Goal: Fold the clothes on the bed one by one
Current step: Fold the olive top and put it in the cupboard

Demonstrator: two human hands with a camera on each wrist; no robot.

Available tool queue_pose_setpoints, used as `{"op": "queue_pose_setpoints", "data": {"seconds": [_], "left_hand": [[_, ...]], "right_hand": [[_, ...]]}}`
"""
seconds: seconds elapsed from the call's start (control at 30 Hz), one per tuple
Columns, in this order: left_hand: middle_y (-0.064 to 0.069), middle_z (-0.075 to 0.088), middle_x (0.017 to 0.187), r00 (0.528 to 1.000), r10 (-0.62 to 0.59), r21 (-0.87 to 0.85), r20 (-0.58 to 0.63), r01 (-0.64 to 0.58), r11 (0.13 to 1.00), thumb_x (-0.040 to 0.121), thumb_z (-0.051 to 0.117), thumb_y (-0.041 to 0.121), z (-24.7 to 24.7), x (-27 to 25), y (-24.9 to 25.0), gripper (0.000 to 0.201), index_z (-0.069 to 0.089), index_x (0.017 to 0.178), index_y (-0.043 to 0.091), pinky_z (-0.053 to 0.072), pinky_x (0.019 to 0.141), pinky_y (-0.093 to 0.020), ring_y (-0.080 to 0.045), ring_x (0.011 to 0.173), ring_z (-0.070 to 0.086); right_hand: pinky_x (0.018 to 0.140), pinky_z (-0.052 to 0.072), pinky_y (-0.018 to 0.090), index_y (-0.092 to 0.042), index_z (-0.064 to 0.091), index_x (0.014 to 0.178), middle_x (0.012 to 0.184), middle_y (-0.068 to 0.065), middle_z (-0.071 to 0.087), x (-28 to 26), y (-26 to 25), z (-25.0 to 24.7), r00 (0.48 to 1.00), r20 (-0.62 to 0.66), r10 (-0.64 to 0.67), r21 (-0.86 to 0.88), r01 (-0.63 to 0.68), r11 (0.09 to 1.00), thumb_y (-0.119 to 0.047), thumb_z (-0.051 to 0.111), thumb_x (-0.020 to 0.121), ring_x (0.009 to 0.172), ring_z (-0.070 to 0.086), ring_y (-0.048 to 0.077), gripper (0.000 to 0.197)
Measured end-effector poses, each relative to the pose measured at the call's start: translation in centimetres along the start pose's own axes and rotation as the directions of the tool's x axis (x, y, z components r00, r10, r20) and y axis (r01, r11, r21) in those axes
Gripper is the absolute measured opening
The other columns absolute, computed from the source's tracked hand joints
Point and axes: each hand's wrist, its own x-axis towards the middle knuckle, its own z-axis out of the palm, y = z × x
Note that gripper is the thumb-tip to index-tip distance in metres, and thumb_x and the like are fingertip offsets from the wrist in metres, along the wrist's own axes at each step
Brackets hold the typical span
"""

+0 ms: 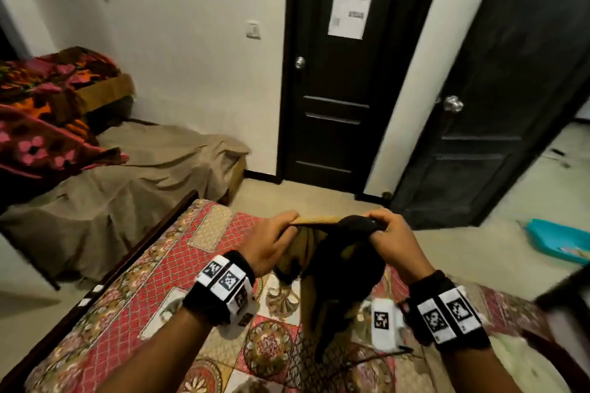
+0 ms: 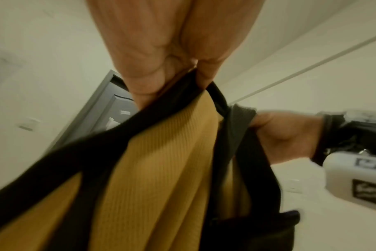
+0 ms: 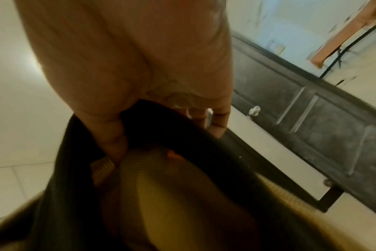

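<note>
A mustard-yellow and black ribbed garment [image 1: 332, 258] hangs above the patterned bedspread [image 1: 153, 293], held up by both hands at its top edge. My left hand [image 1: 274, 238] pinches the yellow edge with its black trim; in the left wrist view the left hand [image 2: 161, 74] grips the garment [image 2: 157, 169] between thumb and fingers. My right hand [image 1: 388, 234] grips a bunched black part on the right. In the right wrist view the right hand [image 3: 127, 118] curls round the black fabric of the garment [image 3: 172, 186]. The garment's lower end touches the bed.
A second bed [image 1: 127, 175] with a beige sheet and a floral blanket [image 1: 44, 124] stands at the left. Two dark doors [image 1: 344, 73] face me; the right one stands ajar. A teal tub [image 1: 558, 239] lies on the floor at right.
</note>
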Motion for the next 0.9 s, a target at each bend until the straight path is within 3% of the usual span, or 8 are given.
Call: {"op": "queue_pose_setpoints", "data": {"seconds": [0.17,0.33,0.43,0.53,0.6,0.67,0.77,0.9], "left_hand": [[0.005,0.064,0.084,0.974,0.226,-0.132,-0.003,-0.225,0.965,0.096,0.044,0.030,-0.7,2.2,5.8,0.020,0.060,0.092,0.021,0.043,0.069,-0.024,-0.004,0.078,0.058],[0.010,0.065,0.086,0.960,0.278,-0.030,-0.007,-0.279,0.960,0.100,0.050,0.029,-3.0,5.1,7.8,0.011,0.060,0.097,0.032,0.044,0.067,-0.011,-0.002,0.079,0.061],[0.011,0.067,0.082,0.953,0.288,0.026,-0.097,-0.287,0.958,0.098,0.055,0.024,-4.7,5.6,8.3,0.011,0.065,0.095,0.027,0.044,0.069,-0.014,-0.001,0.078,0.062],[0.013,0.066,0.077,0.944,0.263,0.126,-0.200,-0.242,0.962,0.094,0.054,0.036,-6.2,4.9,8.3,0.016,0.068,0.091,0.029,0.048,0.067,-0.025,-0.004,0.075,0.062],[0.017,0.062,0.071,0.933,0.263,0.166,-0.245,-0.227,0.960,0.093,0.054,0.035,-7.6,4.1,8.1,0.015,0.067,0.085,0.031,0.045,0.065,-0.022,-0.001,0.069,0.058],[0.020,0.065,0.074,0.927,0.260,0.194,-0.271,-0.212,0.958,0.090,0.058,0.026,-9.2,3.1,7.3,0.012,0.069,0.087,0.027,0.043,0.066,-0.016,-0.001,0.070,0.059],[-0.006,0.075,0.090,0.926,0.274,0.360,-0.260,-0.170,0.917,0.082,0.062,0.009,-12.8,1.8,4.7,0.021,0.076,0.097,0.008,0.041,0.074,-0.015,-0.011,0.083,0.063],[-0.019,0.075,0.090,0.963,0.149,0.498,-0.223,-0.019,0.867,0.076,0.063,0.010,-19.2,1.6,0.6,0.025,0.078,0.095,0.003,0.043,0.072,-0.023,-0.034,0.082,0.072]], "right_hand": [[0.086,0.054,0.022,-0.028,0.073,0.110,0.108,-0.006,0.074,-3.6,3.0,-3.5,0.973,0.231,-0.011,0.132,-0.020,0.991,-0.024,0.087,0.067,0.103,0.068,0.010,0.046],[0.088,0.052,0.020,-0.055,0.037,0.127,0.137,-0.023,0.043,-10.4,9.9,0.7,0.854,0.450,0.263,-0.106,-0.241,0.965,-0.055,0.090,0.057,0.116,0.051,0.005,0.088],[0.096,0.051,0.028,-0.050,0.040,0.133,0.135,-0.029,0.047,-12.5,10.9,6.7,0.943,0.307,0.130,-0.004,-0.136,0.991,-0.074,0.082,0.058,0.121,0.052,-0.006,0.090],[0.064,0.050,0.027,-0.039,0.063,0.098,0.081,-0.036,0.061,-12.8,7.2,10.7,0.996,-0.022,0.091,0.013,-0.091,0.996,-0.066,0.076,0.074,0.081,0.060,-0.018,0.039],[0.052,0.042,0.022,-0.023,0.065,0.084,0.055,-0.030,0.054,-12.6,6.3,11.3,0.972,-0.232,0.047,0.061,-0.034,0.998,-0.070,0.058,0.087,0.062,0.059,-0.006,0.047],[0.055,0.041,0.018,-0.020,0.068,0.096,0.062,-0.016,0.065,-12.4,7.0,10.4,0.938,-0.322,0.130,0.130,-0.092,0.987,-0.068,0.054,0.086,0.062,0.057,0.003,0.051],[0.064,0.039,0.027,-0.007,0.065,0.128,0.098,0.024,0.072,-10.7,8.5,6.0,0.857,-0.478,0.191,0.064,-0.184,0.981,-0.010,0.045,0.089,0.076,0.059,0.028,0.044],[0.066,0.050,0.039,-0.004,0.071,0.118,0.094,0.027,0.071,-5.4,4.5,-2.7,0.828,-0.542,-0.144,-0.287,-0.021,0.958,-0.004,0.040,0.074,0.077,0.066,0.041,0.054]]}}
